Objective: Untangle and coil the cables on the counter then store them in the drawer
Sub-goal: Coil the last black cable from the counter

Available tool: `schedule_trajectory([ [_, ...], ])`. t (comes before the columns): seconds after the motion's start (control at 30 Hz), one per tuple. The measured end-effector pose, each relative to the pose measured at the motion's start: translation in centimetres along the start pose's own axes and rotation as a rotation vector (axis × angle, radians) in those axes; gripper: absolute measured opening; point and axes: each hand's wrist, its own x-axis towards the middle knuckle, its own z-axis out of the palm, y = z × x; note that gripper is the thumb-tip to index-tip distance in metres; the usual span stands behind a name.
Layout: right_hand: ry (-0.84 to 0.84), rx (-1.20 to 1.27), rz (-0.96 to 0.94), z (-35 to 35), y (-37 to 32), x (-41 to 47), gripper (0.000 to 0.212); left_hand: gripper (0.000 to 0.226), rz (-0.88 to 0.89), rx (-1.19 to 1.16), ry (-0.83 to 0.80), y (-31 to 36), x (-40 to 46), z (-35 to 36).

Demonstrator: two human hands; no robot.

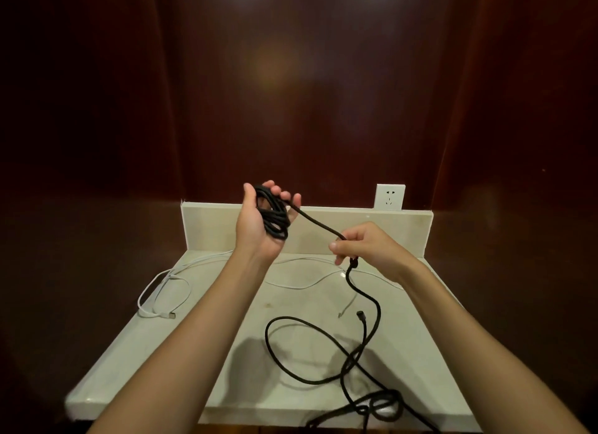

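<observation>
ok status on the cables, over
Left hand holds black coil; right hand pinches its tail. Rest of black cable loose on counter. White cable untouched.

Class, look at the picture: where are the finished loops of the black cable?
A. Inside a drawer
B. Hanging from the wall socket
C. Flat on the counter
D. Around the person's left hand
D: the black cable is looped around the raised left hand, while the right hand pinches the strand running from it.

I have both arms stretched forward, forearms bare. My left hand (262, 221) is raised palm up, fingers curled; my right hand (362, 246) sits lower, fingers pinched.
</observation>
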Motion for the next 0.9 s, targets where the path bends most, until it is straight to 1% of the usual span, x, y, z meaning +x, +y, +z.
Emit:
schedule_trajectory([
  [0.07,-0.059,0.036,-0.013,0.0,0.2,-0.3,0.011,0.045,0.025,0.049,-0.006,0.5,0.1,0.3],
  [0.13,-0.087,0.049,-0.030,0.1,0.4,-0.3,0.009,0.042,0.095,0.162,0.009,0.8,0.3,0.4],
  [0.23,-0.114,-0.008,-0.026,0.1,0.6,-0.2,0.020,0.039,0.200,0.334,0.065,1.0,0.5,0.3],
  [0.33,-0.143,0.002,-0.010,-0.4,0.9,-0.4,0.027,0.038,0.242,0.488,0.135,1.4,0.7,-0.1],
  [0.43,-0.275,0.019,0.026,-0.4,1.0,-0.8,0.041,0.038,0.316,0.658,0.174,1.6,0.7,-0.5],
  [0.53,-0.336,0.063,0.016,-0.2,0.6,-1.0,0.050,0.040,0.432,0.945,0.198,1.7,0.9,-1.0],
  [0.63,-0.289,0.098,0.001,-0.3,0.2,-1.0,0.044,0.053,0.523,1.261,0.111,1.4,1.2,-2.0],
  [0.7,-0.242,0.103,-0.011,-0.4,-0.1,-1.0,0.039,0.062,0.529,1.457,0.070,1.1,1.4,-2.5],
  [0.73,-0.228,0.099,-0.023,-0.3,-0.2,-1.0,0.036,0.064,0.509,1.532,0.049,0.9,1.5,-2.7],
  [0.83,-0.230,0.043,-0.075,-0.3,-0.7,-1.0,0.028,0.061,0.396,1.731,-0.032,0.4,1.8,-3.0],
  [0.9,-0.232,0.013,-0.101,-0.2,-1.1,-0.9,0.028,0.065,0.281,1.846,-0.096,0.1,1.4,-3.0],
])
